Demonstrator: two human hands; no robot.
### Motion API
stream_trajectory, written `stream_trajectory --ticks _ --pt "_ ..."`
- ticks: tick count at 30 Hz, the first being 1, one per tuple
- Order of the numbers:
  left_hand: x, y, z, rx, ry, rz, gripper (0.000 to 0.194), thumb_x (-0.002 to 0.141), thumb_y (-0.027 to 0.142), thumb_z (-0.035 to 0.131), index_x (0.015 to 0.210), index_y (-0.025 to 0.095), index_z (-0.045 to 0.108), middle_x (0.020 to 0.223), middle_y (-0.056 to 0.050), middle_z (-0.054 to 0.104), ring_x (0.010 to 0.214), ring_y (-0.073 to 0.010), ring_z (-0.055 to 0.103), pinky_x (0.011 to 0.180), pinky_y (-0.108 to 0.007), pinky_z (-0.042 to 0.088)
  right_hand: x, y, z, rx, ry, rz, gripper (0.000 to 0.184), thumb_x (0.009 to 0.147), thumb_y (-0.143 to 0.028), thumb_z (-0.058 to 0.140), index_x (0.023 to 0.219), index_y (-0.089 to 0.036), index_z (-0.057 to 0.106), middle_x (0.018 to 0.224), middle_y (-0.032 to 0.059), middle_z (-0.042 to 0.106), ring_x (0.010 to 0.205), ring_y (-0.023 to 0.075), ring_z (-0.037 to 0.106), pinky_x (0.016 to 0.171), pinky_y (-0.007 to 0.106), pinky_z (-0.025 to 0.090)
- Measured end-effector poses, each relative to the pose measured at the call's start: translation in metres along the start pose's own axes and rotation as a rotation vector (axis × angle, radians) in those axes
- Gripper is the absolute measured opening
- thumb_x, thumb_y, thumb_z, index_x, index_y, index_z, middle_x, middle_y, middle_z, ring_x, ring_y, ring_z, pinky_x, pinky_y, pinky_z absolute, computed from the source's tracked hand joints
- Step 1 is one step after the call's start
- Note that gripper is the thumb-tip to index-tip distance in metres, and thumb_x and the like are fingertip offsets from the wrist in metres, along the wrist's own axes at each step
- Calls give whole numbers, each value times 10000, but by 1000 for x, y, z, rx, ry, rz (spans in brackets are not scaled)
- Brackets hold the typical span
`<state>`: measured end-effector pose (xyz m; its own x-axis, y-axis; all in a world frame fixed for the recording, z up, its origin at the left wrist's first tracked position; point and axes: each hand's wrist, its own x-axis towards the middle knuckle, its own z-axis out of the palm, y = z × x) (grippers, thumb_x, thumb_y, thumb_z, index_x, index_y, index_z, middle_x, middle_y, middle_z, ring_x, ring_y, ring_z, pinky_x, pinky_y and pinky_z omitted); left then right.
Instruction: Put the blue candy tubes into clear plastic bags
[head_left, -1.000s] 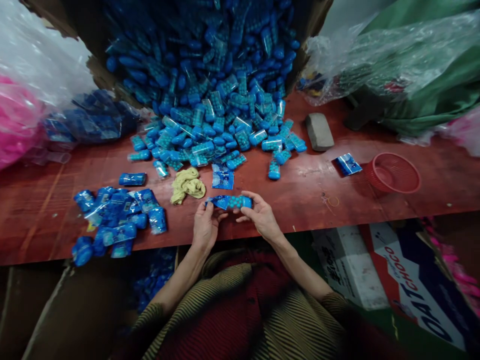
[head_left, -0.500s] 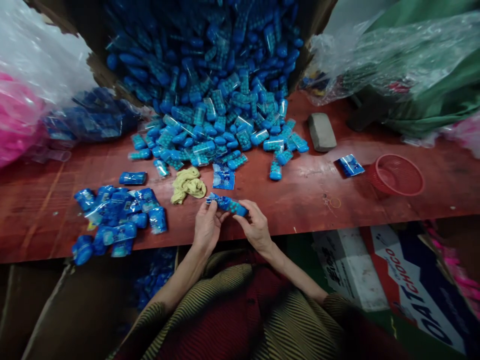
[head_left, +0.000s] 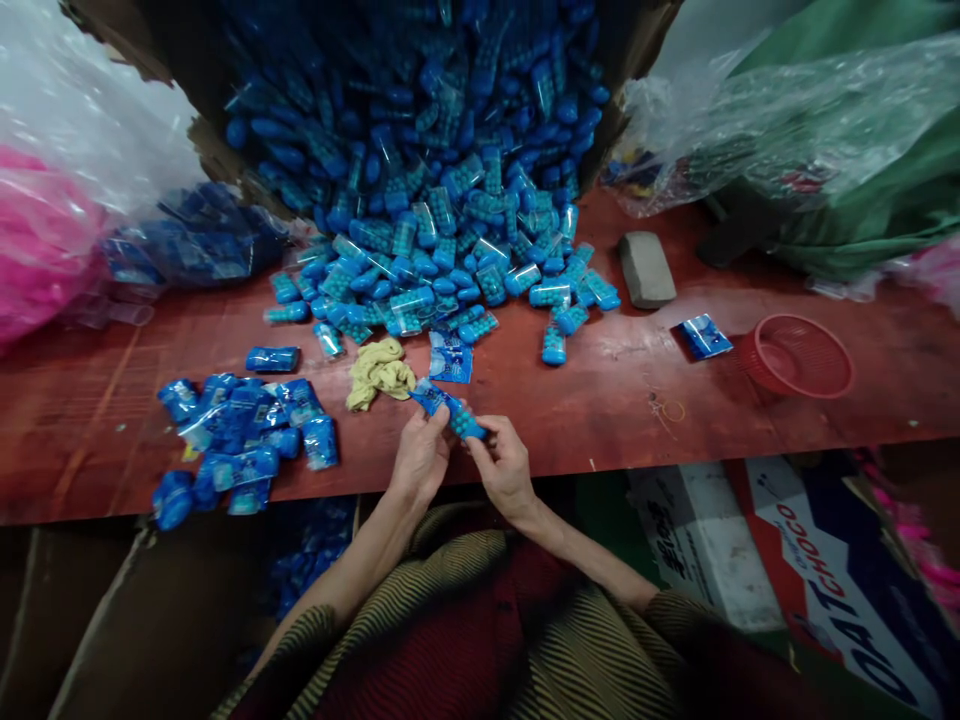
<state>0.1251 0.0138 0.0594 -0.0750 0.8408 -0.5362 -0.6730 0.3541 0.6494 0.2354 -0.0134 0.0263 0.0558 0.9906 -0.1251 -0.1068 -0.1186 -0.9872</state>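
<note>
Over the table's front edge, my left hand (head_left: 420, 452) is closed on a blue printed plastic sleeve (head_left: 429, 394), its thumb on top. My right hand (head_left: 504, 468) pinches the lower end of a clear capsule-shaped tube (head_left: 466, 423) filled with small blue balls. The tube's upper end meets the sleeve; how far it sits inside, I cannot tell. Just beyond my hands lie a flat stack of blue sleeves (head_left: 451, 360) and a crumpled yellow cloth (head_left: 381, 374). On the left is a pile of sleeved tubes (head_left: 247, 415).
A large heap of blue-ball tubes (head_left: 420, 240) spills from a torn carton at the back onto the red table (head_left: 600, 420). To the right are a grey block (head_left: 646, 270), a blue packet (head_left: 703, 336) and a red plastic basket (head_left: 801, 356). Printed cartons (head_left: 817, 570) stand below the edge.
The tube and sleeve have tilted more steeply, the right end lower. My left thumb has slid along the sleeve toward the tube. The whole view has shifted slightly.
</note>
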Motion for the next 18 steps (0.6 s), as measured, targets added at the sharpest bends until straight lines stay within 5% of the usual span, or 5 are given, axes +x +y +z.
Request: stream_trajectory --ticks 3,6,14,18 --pt "-3 -3 3 43 -60 -32 318 621 274 781 854 113 635 779 -58 686 611 -130 599 529 -232 446 2 -6 4 185 -28 165 292 738 -333 664 937 -221 481 796 -25 601 599 114 643 499 245 575" --pt "-5 -4 4 66 -104 -44 312 642 312 771 848 112 649 814 -71 695 583 -113 576 471 -212 400 6 -10 4 237 -24 176 324 725 -334 677 922 -218 448 774 -40 599 574 102 641 474 223 568" --pt "-1 9 -2 62 -60 -104 262 696 310 742 839 110 652 777 -76 709 825 -198 664 790 -317 508 22 -14 -21 105 -292 149 272 733 -289 677 944 -202 530 964 5 639 632 76 657 543 195 555" --pt "-3 7 1 82 -125 -125 275 670 194 748 915 119 648 857 -84 718 855 -195 663 761 -291 513 20 -15 -18 192 -327 233 327 689 -336 706 915 -199 515 907 9 646 546 97 637 444 228 540"
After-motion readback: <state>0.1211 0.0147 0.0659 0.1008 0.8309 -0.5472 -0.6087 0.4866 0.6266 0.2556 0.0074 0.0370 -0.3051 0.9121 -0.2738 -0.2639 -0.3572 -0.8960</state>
